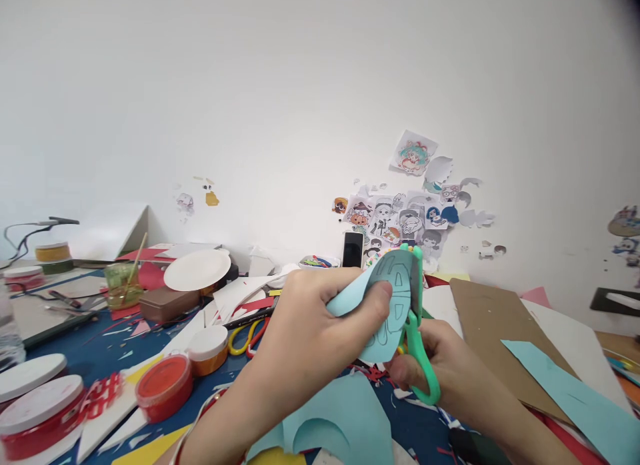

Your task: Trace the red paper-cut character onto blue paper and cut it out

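Pale blue card [395, 305] raised above the cluttered worktop [65, 348], pinched firmly between thumb and fingers of the left hand [320, 318], steadied against the blades of the green scissors [423, 378], their loops gripped by curled fingers of the right hand [430, 358].

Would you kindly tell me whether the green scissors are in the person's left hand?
No, the right hand grips the green scissors, while the left hand holds the pale blue paper.
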### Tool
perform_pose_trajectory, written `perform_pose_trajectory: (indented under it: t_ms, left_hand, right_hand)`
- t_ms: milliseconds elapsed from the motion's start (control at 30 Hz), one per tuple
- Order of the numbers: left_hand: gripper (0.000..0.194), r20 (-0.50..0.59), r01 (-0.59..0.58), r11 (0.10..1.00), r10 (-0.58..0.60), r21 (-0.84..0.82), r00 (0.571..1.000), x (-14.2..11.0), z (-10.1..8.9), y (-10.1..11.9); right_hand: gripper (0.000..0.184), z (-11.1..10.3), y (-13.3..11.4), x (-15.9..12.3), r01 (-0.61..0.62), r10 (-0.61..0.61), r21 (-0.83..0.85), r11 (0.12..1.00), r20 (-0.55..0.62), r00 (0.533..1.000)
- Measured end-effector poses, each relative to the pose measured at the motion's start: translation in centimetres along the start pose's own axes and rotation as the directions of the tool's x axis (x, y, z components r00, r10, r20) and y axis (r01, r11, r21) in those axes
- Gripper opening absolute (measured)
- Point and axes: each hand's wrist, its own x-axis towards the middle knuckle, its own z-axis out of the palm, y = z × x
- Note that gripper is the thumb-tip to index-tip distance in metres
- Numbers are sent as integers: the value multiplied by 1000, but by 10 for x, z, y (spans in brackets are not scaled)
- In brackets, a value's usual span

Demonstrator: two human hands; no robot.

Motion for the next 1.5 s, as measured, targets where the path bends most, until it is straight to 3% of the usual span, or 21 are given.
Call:
perform_pose_trajectory:
  t_ms: [267,800,933,1100,1200,1333,1500]
  left_hand:
    - [34,-49,90,995,-92,-48,995,2,-7,2]
    - [35,-65,111,992,-114,-56,991,0,-14,3]
    - [33,-72,112,984,-123,-141,990,2,-15,2]
    - [14,-68,-7,925,-20,-379,998,7,-4,-7]
    - [12,29,-16,856,36,-516,999,8,11,-10]
    - [20,-25,2,860,-17,-511,1000,6,27,-11]
    - [18,-53,19,866,-52,-500,997,3,26,-11]
  right_hand:
    - [41,-2,2,-1,-16,17,-57,998,8,1000]
    - [40,-6,1,-2,-36,42,-177,984,28,999]
    - [41,-4,0,-2,-36,37,-148,988,9,999]
    - [47,-1,4,-3,37,-39,-23,999,-81,996]
    - [49,1,7,-3,77,-74,19,997,-124,989]
    - [53,5,7,-1,72,-66,69,995,-93,994]
    - [53,8,5,-1,57,-53,132,990,-38,998]
